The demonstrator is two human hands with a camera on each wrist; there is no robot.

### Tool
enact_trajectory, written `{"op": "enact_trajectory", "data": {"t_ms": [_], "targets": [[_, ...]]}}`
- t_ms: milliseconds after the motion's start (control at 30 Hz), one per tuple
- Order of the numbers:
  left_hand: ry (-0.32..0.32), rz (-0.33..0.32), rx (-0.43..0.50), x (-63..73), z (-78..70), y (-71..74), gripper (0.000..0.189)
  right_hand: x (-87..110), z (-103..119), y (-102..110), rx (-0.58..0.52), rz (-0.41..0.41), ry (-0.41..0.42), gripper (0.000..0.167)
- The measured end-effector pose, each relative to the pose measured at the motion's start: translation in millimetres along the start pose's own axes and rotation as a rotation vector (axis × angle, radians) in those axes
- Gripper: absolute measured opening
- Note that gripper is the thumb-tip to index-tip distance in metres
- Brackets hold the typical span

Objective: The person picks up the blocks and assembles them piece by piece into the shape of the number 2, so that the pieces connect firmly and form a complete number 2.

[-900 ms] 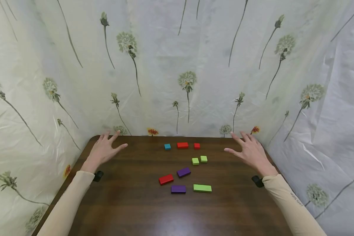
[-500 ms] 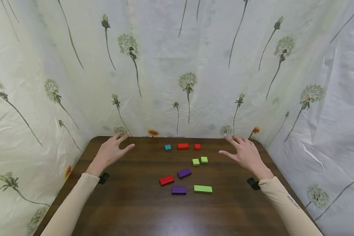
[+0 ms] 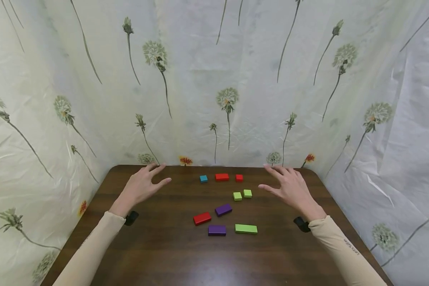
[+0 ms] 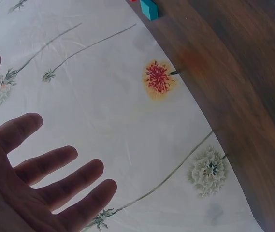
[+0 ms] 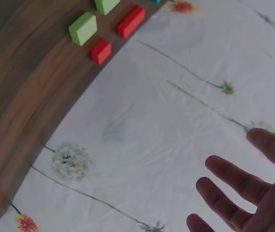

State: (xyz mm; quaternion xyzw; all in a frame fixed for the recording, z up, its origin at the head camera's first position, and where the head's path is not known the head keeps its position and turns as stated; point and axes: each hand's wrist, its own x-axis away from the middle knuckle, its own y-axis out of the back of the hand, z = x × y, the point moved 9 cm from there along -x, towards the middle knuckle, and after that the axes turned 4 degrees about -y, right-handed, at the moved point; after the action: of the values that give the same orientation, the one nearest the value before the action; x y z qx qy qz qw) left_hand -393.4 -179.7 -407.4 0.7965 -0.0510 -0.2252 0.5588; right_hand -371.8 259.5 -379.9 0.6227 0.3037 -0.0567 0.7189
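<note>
My left hand (image 3: 139,186) hovers over the table's left side with fingers spread, holding nothing; nearest to it is a blue block (image 3: 203,179). On the other side, my right hand (image 3: 289,187) is held up with spread fingers, right of two small lime green blocks (image 3: 247,193). Along the back lie a red rectangular block (image 3: 222,177) and a small red block (image 3: 239,178). Closer in are a tilted purple block (image 3: 223,209), another red block (image 3: 201,218), a second purple block (image 3: 217,230) and a long lime green block (image 3: 246,228).
The dark brown wooden table (image 3: 157,250) has rounded back corners. A white curtain (image 3: 193,79) printed with dandelions hangs behind it and on both sides. Each wrist wears a black strap camera (image 3: 302,224).
Both hands have moved inward toward the middle of the table, the left to the right and the right to the left. The blocks stay in place.
</note>
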Motion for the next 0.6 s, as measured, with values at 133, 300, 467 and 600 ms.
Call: {"op": "enact_trajectory", "data": {"t_ms": [133,300,467,600], "targets": [[-0.005,0.001,0.000,1.7,-3.4,-2.0,0.072,1.1,3.4,-1.6,-0.007,-0.002,-0.004,0.075],[-0.009,-0.002,0.001,4.0,-8.4,-7.3,0.064,3.9,8.2,-4.7,-0.009,-0.006,0.009,0.074],[-0.049,-0.020,-0.015,6.1,-17.4,-15.5,0.061,8.0,14.5,-10.2,-0.019,0.006,0.029,0.072],[-0.082,-0.021,-0.025,7.7,-24.4,-24.5,0.061,10.9,18.6,-15.9,-0.028,0.000,0.045,0.069]]}}
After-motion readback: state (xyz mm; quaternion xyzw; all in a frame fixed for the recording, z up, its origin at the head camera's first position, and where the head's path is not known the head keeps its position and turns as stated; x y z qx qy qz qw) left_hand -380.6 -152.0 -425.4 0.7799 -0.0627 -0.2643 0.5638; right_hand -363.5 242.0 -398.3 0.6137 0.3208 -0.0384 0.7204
